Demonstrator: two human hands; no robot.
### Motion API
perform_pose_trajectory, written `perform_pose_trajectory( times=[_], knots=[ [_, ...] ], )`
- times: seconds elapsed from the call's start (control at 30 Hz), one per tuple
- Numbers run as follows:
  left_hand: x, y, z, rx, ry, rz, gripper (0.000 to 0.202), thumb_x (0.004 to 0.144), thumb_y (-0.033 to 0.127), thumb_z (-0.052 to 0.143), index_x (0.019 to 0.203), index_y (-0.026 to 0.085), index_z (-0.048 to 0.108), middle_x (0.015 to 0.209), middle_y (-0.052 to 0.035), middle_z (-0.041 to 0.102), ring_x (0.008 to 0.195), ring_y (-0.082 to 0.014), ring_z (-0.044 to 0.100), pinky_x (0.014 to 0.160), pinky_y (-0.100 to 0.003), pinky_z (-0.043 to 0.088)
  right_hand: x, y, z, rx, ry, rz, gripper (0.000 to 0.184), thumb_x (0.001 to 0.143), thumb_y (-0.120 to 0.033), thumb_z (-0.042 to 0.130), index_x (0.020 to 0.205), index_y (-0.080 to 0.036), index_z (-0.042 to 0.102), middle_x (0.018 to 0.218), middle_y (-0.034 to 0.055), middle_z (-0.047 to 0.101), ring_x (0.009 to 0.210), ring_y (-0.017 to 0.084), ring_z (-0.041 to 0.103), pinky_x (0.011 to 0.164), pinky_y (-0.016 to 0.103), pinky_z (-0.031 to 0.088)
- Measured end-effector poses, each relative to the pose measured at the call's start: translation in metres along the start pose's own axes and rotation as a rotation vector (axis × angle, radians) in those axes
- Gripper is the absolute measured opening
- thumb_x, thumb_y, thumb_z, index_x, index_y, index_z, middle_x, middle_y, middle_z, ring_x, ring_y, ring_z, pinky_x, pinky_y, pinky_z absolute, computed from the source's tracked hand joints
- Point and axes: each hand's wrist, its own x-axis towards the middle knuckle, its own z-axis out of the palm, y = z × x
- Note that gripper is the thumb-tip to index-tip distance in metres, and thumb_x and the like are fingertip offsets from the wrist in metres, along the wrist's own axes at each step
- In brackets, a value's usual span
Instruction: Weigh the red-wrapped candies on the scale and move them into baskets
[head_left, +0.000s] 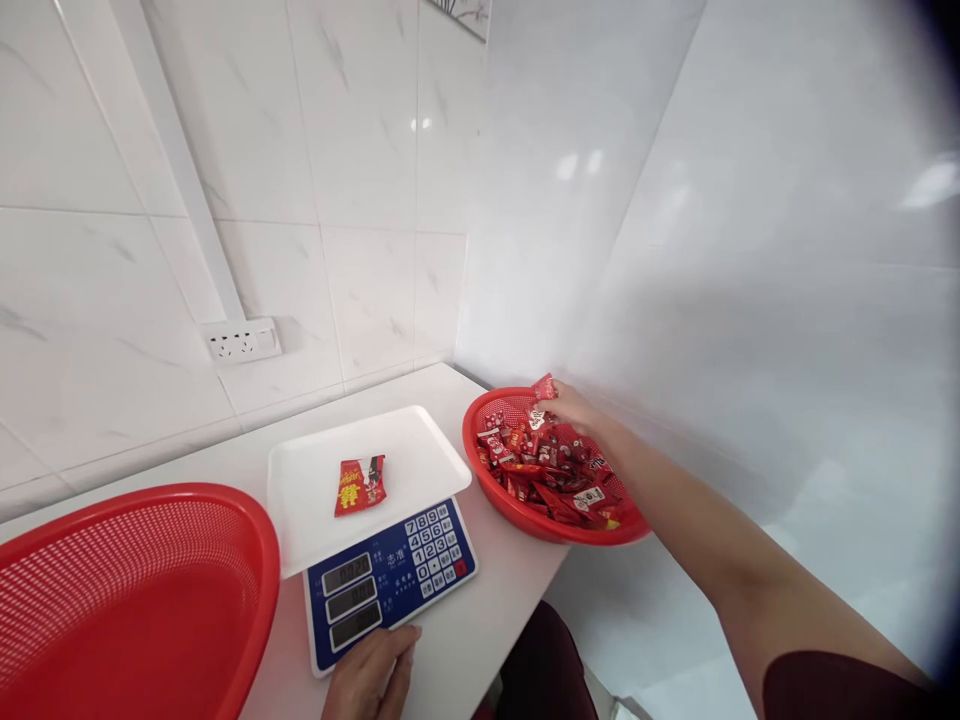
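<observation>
My right hand (570,408) reaches over the red basket (480,445) on the right and pinches a small red packet (544,388) above the heap of red snack packets (555,475) inside. My left hand (371,678) rests flat on the counter edge, fingers touching the front corner of the blue electronic scale (390,580). One red packet (361,484) lies on the scale's white weighing tray (315,500).
A large red mesh basket (127,600), with nothing inside that I can see, stands at the left on the white counter (495,620). A wall socket (241,342) sits on the tiled wall behind. The counter ends just right of the scale.
</observation>
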Motion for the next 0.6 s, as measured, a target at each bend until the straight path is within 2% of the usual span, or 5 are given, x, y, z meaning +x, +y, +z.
perform_pose_trajectory(
  times=[0.13, 0.27, 0.4, 0.5, 0.6],
  knots=[
    [0.001, 0.004, -0.005, 0.032, -0.051, -0.002, 0.016, 0.087, 0.019, 0.048, 0.099, 0.023, 0.059, 0.076, -0.0006, 0.068, 0.066, -0.0116, 0.065, 0.061, -0.017, 0.052, -0.016, -0.041, 0.033, 0.163, -0.126, -0.077, 0.032, 0.074, -0.015, 0.058, 0.104, -0.020, 0.049, 0.085, 0.0013, 0.063, 0.072, 0.015, 0.064, 0.059, 0.025, 0.055],
    [0.003, 0.011, -0.008, 0.054, -0.097, -0.056, 0.018, 0.087, 0.017, 0.046, 0.099, 0.022, 0.060, 0.078, -0.0022, 0.069, 0.069, -0.0132, 0.065, 0.063, -0.022, 0.052, -0.030, -0.082, 0.089, 0.237, -0.308, -0.155, 0.038, 0.074, -0.017, 0.060, 0.109, -0.022, 0.047, 0.089, 0.0019, 0.063, 0.075, 0.015, 0.064, 0.058, 0.026, 0.056],
    [0.003, 0.012, -0.010, 0.067, -0.104, -0.082, 0.019, 0.088, 0.016, 0.045, 0.098, 0.020, 0.060, 0.079, -0.0038, 0.069, 0.070, -0.0138, 0.065, 0.063, -0.023, 0.052, -0.042, -0.107, 0.140, 0.194, -0.448, -0.214, 0.030, 0.073, -0.021, 0.064, 0.100, -0.020, 0.051, 0.093, 0.0041, 0.063, 0.078, 0.016, 0.063, 0.057, 0.027, 0.056],
    [0.003, 0.012, -0.012, 0.068, -0.112, -0.079, 0.019, 0.088, 0.017, 0.044, 0.098, 0.019, 0.060, 0.080, -0.0047, 0.069, 0.071, -0.0144, 0.065, 0.064, -0.024, 0.051, -0.044, -0.113, 0.159, 0.112, -0.434, -0.254, 0.023, 0.073, -0.026, 0.065, 0.090, -0.020, 0.050, 0.092, 0.0038, 0.061, 0.077, 0.016, 0.060, 0.055, 0.026, 0.055],
    [0.003, 0.013, -0.012, 0.055, -0.137, -0.058, 0.019, 0.088, 0.016, 0.045, 0.099, 0.019, 0.060, 0.080, -0.0045, 0.069, 0.070, -0.0140, 0.064, 0.063, -0.024, 0.051, -0.043, -0.114, 0.164, 0.030, -0.383, -0.293, 0.024, 0.074, -0.033, 0.064, 0.088, -0.021, 0.048, 0.090, 0.0026, 0.059, 0.076, 0.016, 0.059, 0.054, 0.026, 0.052]
  ],
)
